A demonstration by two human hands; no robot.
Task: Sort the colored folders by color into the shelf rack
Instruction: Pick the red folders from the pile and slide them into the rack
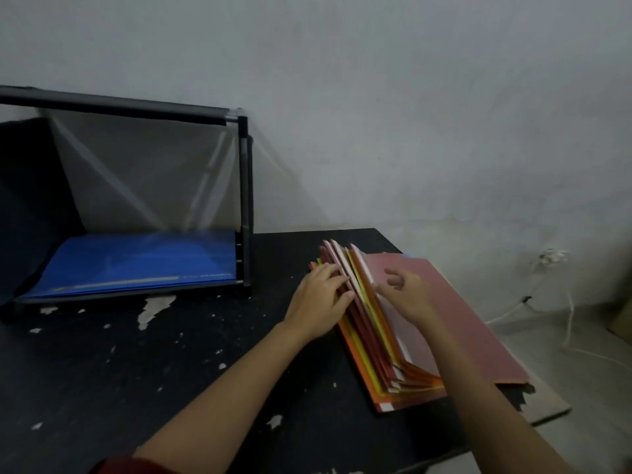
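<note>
Looking down on a black tabletop [136,371] with paint flaking off in pale patches, set against a grey-white wall [376,97]. Finding, at the back left and close to the wall, a black-framed shelf rack [244,186] with clear panels, holding blue folders [143,261] flat on its bottom shelf. Finding, at the right end of the tabletop and apart from the rack, a pile of folders [360,359] in red, orange and yellow, fanning open like a book, with a red folder [472,319] lying flat on its right half. Pressing on the left side of the fan with the left hand [318,299], fingers straight over the raised leaves, thumb against their edges. Reaching into the fan with the right hand [407,292], fingers loosely curled and blurred. Pinching a leaf or only touching it: impossible to tell. Noticing a white cable [569,319] trailing down the wall at the far right.
</note>
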